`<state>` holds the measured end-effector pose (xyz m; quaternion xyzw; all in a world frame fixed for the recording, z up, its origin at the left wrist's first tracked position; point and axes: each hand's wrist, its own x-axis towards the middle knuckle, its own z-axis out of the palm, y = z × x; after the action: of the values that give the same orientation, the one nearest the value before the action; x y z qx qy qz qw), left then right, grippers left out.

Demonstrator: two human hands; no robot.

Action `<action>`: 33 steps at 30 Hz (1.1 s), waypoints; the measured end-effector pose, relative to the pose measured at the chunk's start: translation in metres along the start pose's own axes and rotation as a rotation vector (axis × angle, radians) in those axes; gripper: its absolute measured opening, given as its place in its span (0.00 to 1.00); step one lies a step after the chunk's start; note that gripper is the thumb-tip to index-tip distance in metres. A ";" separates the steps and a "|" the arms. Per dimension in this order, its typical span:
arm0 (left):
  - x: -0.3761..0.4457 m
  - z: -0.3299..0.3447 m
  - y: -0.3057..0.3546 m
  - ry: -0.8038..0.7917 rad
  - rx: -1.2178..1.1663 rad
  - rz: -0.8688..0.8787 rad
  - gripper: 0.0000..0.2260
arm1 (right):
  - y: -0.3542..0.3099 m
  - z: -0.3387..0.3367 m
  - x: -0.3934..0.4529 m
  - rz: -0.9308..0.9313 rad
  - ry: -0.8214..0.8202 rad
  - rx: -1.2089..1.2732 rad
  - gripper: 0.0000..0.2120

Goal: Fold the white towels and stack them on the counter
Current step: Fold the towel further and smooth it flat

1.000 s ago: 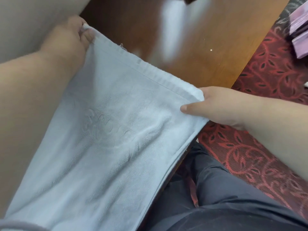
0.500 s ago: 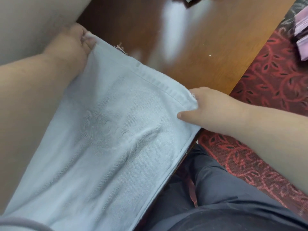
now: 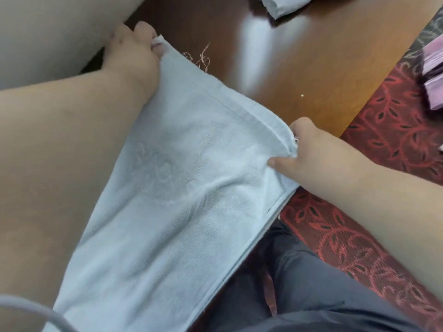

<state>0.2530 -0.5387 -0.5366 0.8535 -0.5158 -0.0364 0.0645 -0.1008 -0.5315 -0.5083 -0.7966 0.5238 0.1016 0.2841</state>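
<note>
left hand pinching the far left corner of the white towel, right hand pinching the far right corner, hem stretched between. spread over the near edge of the wooden counter. bare wood beyond the hem; folded towels well apart, far edge.

One spread white terry towel; one folded white towel at far edge; one glossy brown wooden counter; two bare hands: left hand, right hand.

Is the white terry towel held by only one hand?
No, the left hand and the right hand each pinch a far corner of the white terry towel.
</note>
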 end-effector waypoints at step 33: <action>-0.438 -0.025 -0.171 -0.106 -0.043 -0.880 0.33 | -0.183 0.080 -0.041 -0.596 0.133 -0.317 0.34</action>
<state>0.2023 -0.0705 -0.5390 0.9872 -0.1052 -0.1150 0.0339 0.0561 -0.4021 -0.4913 -0.9537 0.2630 0.0420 0.1394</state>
